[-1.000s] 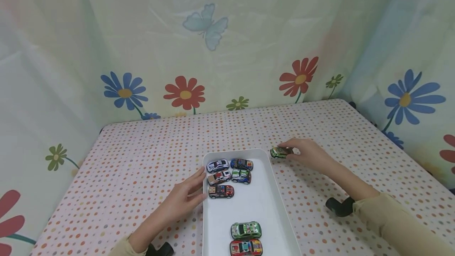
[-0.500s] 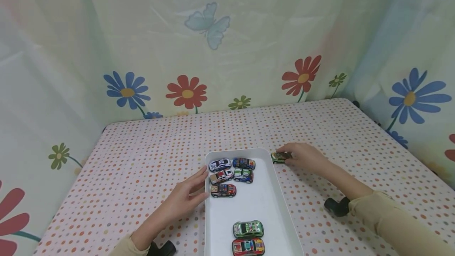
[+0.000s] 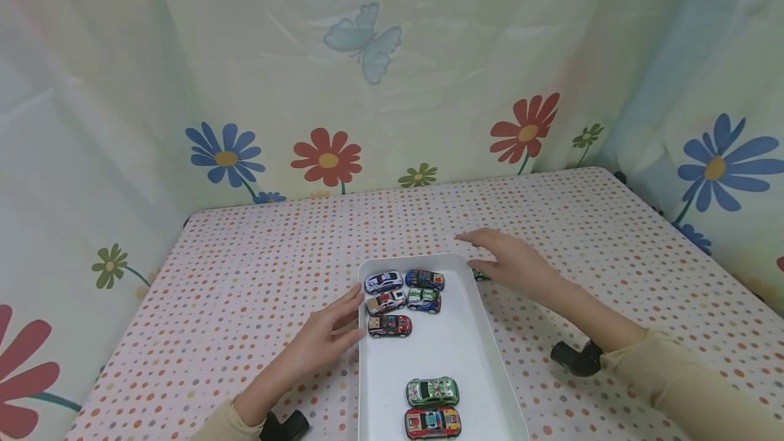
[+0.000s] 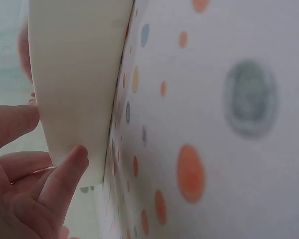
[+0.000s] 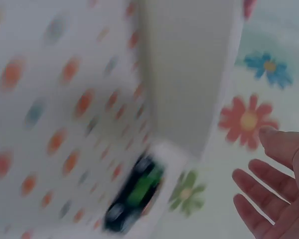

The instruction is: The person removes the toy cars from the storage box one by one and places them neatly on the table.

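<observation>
In the head view my left hand (image 3: pixel 318 339) rests its relaxed fingers against the left wall of a white tray (image 3: pixel 363 373); the left wrist view shows fingertips touching the tray's outer side (image 4: pixel 74 89). My right hand (image 3: pixel 517 267) hovers with spread fingers beyond the tray's far right corner, holding nothing. Below it a green toy car (image 3: pixel 480 275) sits on the table outside the tray, mostly hidden by the hand; the right wrist view shows the same car (image 5: pixel 134 194) blurred. Inside, several toy cars, among them a white one (image 3: pixel 383 282), stand at the far left.
Nearer in the tray, a green car (image 3: pixel 432 392) lies just beyond a red and yellow car (image 3: pixel 432 422). A dotted cloth (image 3: pixel 263 271) covers the table, with a flowered curtain (image 3: pixel 447 33) behind it. Black devices (image 3: pixel 578 358) show by both wrists.
My right hand has let go of the green car beside the tray and lifted, its fingers spreading. The left hand stays at the tray wall. The head view has shifted slightly.
</observation>
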{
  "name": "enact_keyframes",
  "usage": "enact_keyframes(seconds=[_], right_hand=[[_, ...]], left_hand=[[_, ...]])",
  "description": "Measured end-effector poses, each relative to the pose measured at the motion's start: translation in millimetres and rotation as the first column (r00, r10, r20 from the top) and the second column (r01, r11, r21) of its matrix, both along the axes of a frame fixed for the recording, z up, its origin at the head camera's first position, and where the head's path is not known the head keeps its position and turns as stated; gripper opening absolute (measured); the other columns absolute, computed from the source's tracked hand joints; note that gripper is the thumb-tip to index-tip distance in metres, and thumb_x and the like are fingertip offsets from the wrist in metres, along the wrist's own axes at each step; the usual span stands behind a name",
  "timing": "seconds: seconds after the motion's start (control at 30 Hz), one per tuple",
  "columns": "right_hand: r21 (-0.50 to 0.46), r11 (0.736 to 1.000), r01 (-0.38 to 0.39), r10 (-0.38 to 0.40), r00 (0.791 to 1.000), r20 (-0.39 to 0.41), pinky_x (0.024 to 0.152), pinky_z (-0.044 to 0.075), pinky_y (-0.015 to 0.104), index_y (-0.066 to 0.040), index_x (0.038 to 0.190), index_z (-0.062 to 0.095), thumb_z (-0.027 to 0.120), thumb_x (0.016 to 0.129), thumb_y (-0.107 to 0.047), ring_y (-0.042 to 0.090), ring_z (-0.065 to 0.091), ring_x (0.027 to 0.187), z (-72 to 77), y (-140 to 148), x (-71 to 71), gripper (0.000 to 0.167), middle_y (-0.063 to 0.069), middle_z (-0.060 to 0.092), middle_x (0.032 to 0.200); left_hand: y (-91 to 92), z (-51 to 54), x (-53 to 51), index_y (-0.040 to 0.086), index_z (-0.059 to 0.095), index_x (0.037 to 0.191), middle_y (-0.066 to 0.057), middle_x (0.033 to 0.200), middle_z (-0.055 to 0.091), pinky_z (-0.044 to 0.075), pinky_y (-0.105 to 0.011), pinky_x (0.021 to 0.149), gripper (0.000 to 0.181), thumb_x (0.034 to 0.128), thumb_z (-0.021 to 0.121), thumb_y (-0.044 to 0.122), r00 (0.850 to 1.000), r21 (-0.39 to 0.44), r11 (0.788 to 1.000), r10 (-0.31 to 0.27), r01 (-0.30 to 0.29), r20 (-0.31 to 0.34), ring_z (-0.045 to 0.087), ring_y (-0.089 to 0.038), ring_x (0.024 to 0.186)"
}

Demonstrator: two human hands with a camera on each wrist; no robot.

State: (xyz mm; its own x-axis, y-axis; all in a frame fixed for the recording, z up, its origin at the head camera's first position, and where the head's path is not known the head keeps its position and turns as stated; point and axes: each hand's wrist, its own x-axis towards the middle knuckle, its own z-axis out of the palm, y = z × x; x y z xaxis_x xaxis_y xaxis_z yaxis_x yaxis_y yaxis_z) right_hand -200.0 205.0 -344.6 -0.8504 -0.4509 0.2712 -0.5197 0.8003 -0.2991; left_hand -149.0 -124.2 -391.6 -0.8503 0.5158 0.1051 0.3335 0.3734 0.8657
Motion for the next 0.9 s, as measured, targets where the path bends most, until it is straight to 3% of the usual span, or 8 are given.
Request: enact_keyframes(seconds=[0.13, 0.23, 0.4, 0.63, 0.9], right_hand=[[0.08, 0.981, -0.179, 0.183, 0.982, -0.055, 0.076, 0.057, 0.034, -0.008, 0.118, 0.064, 0.074, 0.08, -0.009, 0.024, 0.061, 0.099, 3.8, -30.3, 9.9, 0.039, 0.009, 0.061, 0.115], [0.161, 0.953, -0.257, 0.268, 0.962, -0.05, 0.074, 0.057, 0.03, -0.008, 0.116, 0.065, 0.075, 0.08, -0.011, 0.02, 0.061, 0.097, -2.1, -42.5, 10.9, 0.038, 0.006, 0.061, 0.112], [0.242, 0.93, -0.275, 0.293, 0.955, -0.043, 0.069, 0.056, 0.026, -0.009, 0.117, 0.065, 0.076, 0.079, -0.014, 0.017, 0.06, 0.092, -14.3, -48.9, 8.8, 0.04, 0.004, 0.061, 0.106], [0.277, 0.904, -0.326, 0.346, 0.938, -0.027, 0.072, 0.055, 0.025, -0.008, 0.112, 0.068, 0.077, 0.077, -0.017, 0.017, 0.06, 0.088, -25.3, -54.3, 7.4, 0.037, 0.003, 0.061, 0.1], [0.311, 0.901, -0.303, 0.333, 0.942, -0.047, 0.077, 0.055, 0.029, -0.007, 0.113, 0.067, 0.076, 0.079, -0.016, 0.02, 0.059, 0.093, -32.1, -59.9, 7.8, 0.036, 0.007, 0.062, 0.102]], left_hand=[[-0.3, 0.3, -0.7, -0.008, 0.036, 0.138, -0.017, 0.151, 0.018, 0.046, -0.036, 0.093, 0.055, 0.0906, 0.06, 0.004, 1.0, 0.001, 1.0, -0.001, 0.001, 0.005, 0.042, -0.036, 0.123], [-0.2, 0.2, -1.5, -0.008, 0.036, 0.139, -0.016, 0.151, 0.018, 0.046, -0.036, 0.093, 0.055, 0.0909, 0.061, 0.005, 1.0, 0.0, 1.0, -0.005, 0.005, 0.003, 0.041, -0.036, 0.124], [0.1, -2.2, -2.9, -0.007, 0.035, 0.139, -0.016, 0.151, 0.018, 0.046, -0.035, 0.093, 0.055, 0.0916, 0.06, 0.006, 1.0, -0.019, 1.0, -0.01, 0.01, -0.006, 0.042, -0.035, 0.123], [-1.1, -4.0, -2.3, -0.005, 0.035, 0.14, -0.014, 0.152, 0.018, 0.046, -0.034, 0.093, 0.056, 0.092, 0.06, 0.008, 1.0, -0.041, 0.999, -0.003, 0.002, -0.005, 0.043, -0.033, 0.123], [-0.2, -1.4, -3.2, -0.005, 0.035, 0.14, -0.015, 0.152, 0.017, 0.046, -0.035, 0.093, 0.056, 0.0918, 0.06, 0.007, 1.0, -0.021, 1.0, -0.011, 0.011, 0.001, 0.043, -0.035, 0.123]])
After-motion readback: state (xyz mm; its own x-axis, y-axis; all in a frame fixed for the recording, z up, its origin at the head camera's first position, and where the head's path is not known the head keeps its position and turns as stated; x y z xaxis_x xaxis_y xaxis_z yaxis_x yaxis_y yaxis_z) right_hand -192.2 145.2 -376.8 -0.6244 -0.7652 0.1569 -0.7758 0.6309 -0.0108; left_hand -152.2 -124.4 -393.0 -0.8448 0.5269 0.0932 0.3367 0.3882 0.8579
